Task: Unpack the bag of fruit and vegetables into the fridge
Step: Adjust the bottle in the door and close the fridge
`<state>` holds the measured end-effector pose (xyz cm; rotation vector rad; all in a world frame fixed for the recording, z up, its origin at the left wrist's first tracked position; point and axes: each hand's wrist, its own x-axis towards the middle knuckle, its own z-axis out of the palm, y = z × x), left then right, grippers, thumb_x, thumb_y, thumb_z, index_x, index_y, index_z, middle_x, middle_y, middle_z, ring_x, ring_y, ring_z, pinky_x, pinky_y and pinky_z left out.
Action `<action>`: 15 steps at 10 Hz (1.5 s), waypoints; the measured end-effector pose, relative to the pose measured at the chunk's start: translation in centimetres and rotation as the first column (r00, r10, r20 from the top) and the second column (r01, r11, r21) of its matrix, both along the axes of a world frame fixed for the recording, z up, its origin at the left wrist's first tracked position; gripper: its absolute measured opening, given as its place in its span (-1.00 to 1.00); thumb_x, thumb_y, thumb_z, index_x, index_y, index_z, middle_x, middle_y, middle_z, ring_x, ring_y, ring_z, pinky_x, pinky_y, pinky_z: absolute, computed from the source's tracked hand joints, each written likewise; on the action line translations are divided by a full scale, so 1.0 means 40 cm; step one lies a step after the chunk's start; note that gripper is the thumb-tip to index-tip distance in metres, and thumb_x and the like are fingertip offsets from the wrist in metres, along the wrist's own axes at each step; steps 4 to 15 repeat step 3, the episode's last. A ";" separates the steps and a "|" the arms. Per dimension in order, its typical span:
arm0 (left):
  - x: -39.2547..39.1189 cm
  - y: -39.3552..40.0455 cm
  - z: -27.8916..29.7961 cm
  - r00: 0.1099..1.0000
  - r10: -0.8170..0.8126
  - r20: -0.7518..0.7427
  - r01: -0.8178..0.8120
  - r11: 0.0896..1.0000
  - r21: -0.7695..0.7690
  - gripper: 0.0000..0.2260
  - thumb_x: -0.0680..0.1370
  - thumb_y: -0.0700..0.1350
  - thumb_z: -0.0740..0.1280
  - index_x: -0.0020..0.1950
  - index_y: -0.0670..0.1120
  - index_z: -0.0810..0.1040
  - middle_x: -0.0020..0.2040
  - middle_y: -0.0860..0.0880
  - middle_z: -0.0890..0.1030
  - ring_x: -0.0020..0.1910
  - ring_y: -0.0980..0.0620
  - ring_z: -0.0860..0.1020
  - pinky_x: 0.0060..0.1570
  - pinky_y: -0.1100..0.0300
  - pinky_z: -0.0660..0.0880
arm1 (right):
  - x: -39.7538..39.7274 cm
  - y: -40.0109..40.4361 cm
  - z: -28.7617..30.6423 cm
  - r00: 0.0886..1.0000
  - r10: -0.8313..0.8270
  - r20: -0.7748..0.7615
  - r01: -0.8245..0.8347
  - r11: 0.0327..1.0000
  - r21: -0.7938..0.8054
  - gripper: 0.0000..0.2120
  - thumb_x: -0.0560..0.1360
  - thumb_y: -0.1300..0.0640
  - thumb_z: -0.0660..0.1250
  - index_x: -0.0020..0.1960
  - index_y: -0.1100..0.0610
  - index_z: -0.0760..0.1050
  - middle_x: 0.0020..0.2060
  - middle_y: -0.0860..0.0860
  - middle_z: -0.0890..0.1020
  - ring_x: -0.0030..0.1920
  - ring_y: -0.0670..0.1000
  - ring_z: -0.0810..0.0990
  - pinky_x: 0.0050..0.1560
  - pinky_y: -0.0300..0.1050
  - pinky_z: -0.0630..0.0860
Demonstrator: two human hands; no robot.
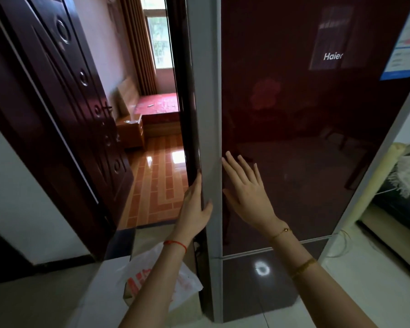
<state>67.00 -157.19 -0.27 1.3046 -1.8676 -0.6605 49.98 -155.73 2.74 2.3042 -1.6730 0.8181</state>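
Note:
A tall dark-red glass-fronted fridge (305,129) stands in front of me with its upper door closed. My left hand (195,209) grips the grey left edge of the door (208,138), fingers behind it and thumb on the front. My right hand (246,188) lies flat with spread, straight fingers on the glass front near that edge. A white plastic bag with red print (187,282) sits on the floor beside the fridge's lower left corner, partly hidden by my left forearm. Its contents are not visible.
A dark wooden room door (57,114) stands open on the left, leading to a room with an orange tiled floor (156,185) and a bed (159,105). A lower fridge door (258,287) sits below the upper one. A sofa with a white cloth (407,176) is at the right.

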 end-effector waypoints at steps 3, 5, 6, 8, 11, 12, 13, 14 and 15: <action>0.042 0.021 0.027 0.998 0.034 0.049 -0.032 0.998 -0.049 -0.32 0.60 -0.07 0.30 0.59 0.12 -0.04 0.54 0.03 0.22 0.49 0.07 0.23 0.37 0.17 0.20 | 0.006 0.021 0.009 0.994 0.060 0.092 -0.059 0.998 -0.017 -0.33 0.61 0.06 0.23 0.59 0.02 -0.05 0.58 -0.08 -0.02 0.58 -0.02 -0.16 0.57 0.10 -0.08; 0.042 0.021 0.027 0.998 0.034 0.049 -0.032 0.998 -0.049 -0.32 0.60 -0.07 0.30 0.59 0.12 -0.04 0.54 0.03 0.22 0.49 0.07 0.23 0.37 0.17 0.20 | 0.006 0.021 0.009 0.994 0.060 0.092 -0.059 0.998 -0.017 -0.33 0.61 0.06 0.23 0.59 0.02 -0.05 0.58 -0.08 -0.02 0.58 -0.02 -0.16 0.57 0.10 -0.08; 0.042 0.021 0.027 0.998 0.034 0.049 -0.032 0.998 -0.049 -0.32 0.60 -0.07 0.30 0.59 0.12 -0.04 0.54 0.03 0.22 0.49 0.07 0.23 0.37 0.17 0.20 | 0.006 0.021 0.009 0.994 0.060 0.092 -0.059 0.998 -0.017 -0.33 0.61 0.06 0.23 0.59 0.02 -0.05 0.58 -0.08 -0.02 0.58 -0.02 -0.16 0.57 0.10 -0.08; 0.042 0.021 0.027 0.998 0.034 0.049 -0.032 0.998 -0.049 -0.32 0.60 -0.07 0.30 0.59 0.12 -0.04 0.54 0.03 0.22 0.49 0.07 0.23 0.37 0.17 0.20 | 0.006 0.021 0.009 0.994 0.060 0.092 -0.059 0.998 -0.017 -0.33 0.61 0.06 0.23 0.59 0.02 -0.05 0.58 -0.08 -0.02 0.58 -0.02 -0.16 0.57 0.10 -0.08; 0.042 0.021 0.027 0.998 0.034 0.049 -0.032 0.998 -0.049 -0.32 0.60 -0.07 0.30 0.59 0.12 -0.04 0.54 0.03 0.22 0.49 0.07 0.23 0.37 0.17 0.20 | 0.006 0.021 0.009 0.994 0.060 0.092 -0.059 0.998 -0.017 -0.33 0.61 0.06 0.23 0.59 0.02 -0.05 0.58 -0.08 -0.02 0.58 -0.02 -0.16 0.57 0.10 -0.08; 0.042 0.021 0.027 0.998 0.034 0.049 -0.032 0.998 -0.049 -0.32 0.60 -0.07 0.30 0.59 0.12 -0.04 0.54 0.03 0.22 0.49 0.07 0.23 0.37 0.17 0.20 | 0.006 0.021 0.009 0.994 0.060 0.092 -0.059 0.998 -0.017 -0.33 0.61 0.06 0.23 0.59 0.02 -0.05 0.58 -0.08 -0.02 0.58 -0.02 -0.16 0.57 0.10 -0.08; 0.042 0.021 0.027 0.998 0.034 0.049 -0.032 0.998 -0.049 -0.32 0.60 -0.07 0.30 0.59 0.12 -0.04 0.54 0.03 0.22 0.49 0.07 0.23 0.37 0.17 0.20 | 0.006 0.021 0.009 0.994 0.060 0.092 -0.059 0.998 -0.017 -0.33 0.61 0.06 0.23 0.59 0.02 -0.05 0.58 -0.08 -0.02 0.58 -0.02 -0.16 0.57 0.10 -0.08; 0.042 0.021 0.027 0.998 0.034 0.049 -0.032 0.998 -0.049 -0.32 0.60 -0.07 0.30 0.59 0.12 -0.04 0.54 0.03 0.22 0.49 0.07 0.23 0.37 0.17 0.20 | 0.006 0.021 0.009 0.994 0.060 0.092 -0.059 0.998 -0.017 -0.33 0.61 0.06 0.23 0.59 0.02 -0.05 0.58 -0.08 -0.02 0.58 -0.02 -0.16 0.57 0.10 -0.08; 0.042 0.021 0.027 0.998 0.034 0.049 -0.032 0.998 -0.049 -0.32 0.60 -0.07 0.30 0.59 0.12 -0.04 0.54 0.03 0.22 0.49 0.07 0.23 0.37 0.17 0.20 | 0.006 0.021 0.009 0.994 0.060 0.092 -0.059 0.998 -0.017 -0.33 0.61 0.06 0.23 0.59 0.02 -0.05 0.58 -0.08 -0.02 0.58 -0.02 -0.16 0.57 0.10 -0.08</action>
